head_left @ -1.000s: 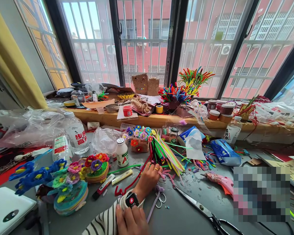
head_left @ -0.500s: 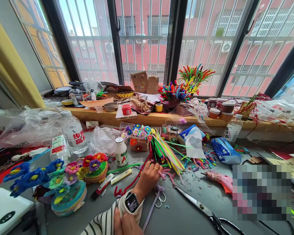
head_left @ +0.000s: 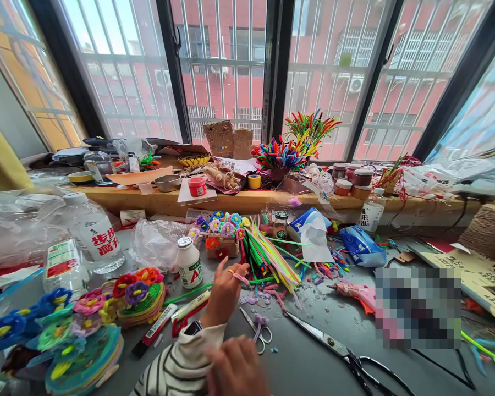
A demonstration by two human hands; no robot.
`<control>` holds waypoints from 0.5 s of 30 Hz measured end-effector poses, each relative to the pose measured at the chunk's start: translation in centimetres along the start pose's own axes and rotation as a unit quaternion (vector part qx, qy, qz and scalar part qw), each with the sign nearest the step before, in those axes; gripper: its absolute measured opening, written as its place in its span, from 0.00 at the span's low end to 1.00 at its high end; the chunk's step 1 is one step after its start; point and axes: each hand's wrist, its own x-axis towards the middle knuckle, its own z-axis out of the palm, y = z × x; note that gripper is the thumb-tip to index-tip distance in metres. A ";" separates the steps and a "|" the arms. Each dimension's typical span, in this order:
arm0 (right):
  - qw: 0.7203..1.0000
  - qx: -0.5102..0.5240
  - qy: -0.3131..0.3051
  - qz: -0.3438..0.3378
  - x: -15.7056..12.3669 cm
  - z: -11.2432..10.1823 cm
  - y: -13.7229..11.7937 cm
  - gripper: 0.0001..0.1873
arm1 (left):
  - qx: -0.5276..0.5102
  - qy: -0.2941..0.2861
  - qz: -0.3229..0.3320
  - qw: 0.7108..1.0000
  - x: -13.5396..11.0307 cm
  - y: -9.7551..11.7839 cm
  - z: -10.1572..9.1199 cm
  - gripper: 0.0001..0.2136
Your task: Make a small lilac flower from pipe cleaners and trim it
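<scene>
Craft workshop; pipe cleaners [head_left: 268,256], scissors [head_left: 334,349]

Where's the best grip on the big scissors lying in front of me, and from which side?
Take the large scissors by their black handle loops at the near right end, coming from the right. The blades are shut and point up-left toward the small scissors, so a right hand approach likely stays clear of the tips.

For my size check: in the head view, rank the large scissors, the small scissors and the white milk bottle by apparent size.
1. large scissors
2. white milk bottle
3. small scissors
The large scissors lie nearer the camera, which enlarges them.
</scene>
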 end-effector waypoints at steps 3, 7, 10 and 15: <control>0.995 0.038 -0.044 0.080 1.9 -2.6 3.0 0.08 | -0.080 0.051 -0.052 0.994 0.4 -0.4 -0.7 0.06; 0.983 0.060 -0.074 0.156 3.7 -4.6 6.6 0.06 | -0.249 0.020 -0.155 0.956 1.1 0.4 -2.0 0.06; 0.974 0.091 -0.072 0.194 4.2 -4.6 7.9 0.07 | -0.389 -0.006 -0.222 0.894 1.6 1.1 -2.6 0.08; 0.961 0.138 -0.086 0.222 4.5 -3.7 8.2 0.12 | -0.581 -0.065 -0.322 0.744 1.6 1.3 -1.8 0.11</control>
